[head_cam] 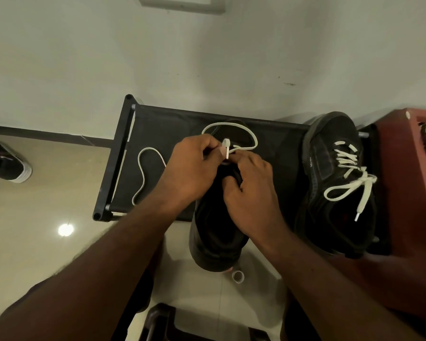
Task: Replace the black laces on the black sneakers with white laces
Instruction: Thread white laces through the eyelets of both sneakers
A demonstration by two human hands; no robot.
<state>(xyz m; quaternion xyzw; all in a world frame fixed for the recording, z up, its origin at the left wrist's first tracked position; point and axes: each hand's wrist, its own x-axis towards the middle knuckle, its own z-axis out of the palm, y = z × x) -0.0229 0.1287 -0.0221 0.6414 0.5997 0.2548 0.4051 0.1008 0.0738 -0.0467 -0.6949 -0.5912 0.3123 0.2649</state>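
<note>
Above matte sneaker (217,230), hands (190,168) (252,193) pinch looped white lace (254,139).

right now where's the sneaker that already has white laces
In the head view the laced sneaker lies on the right end of the black rack, between the other sneaker and a red cabinet.
</note>
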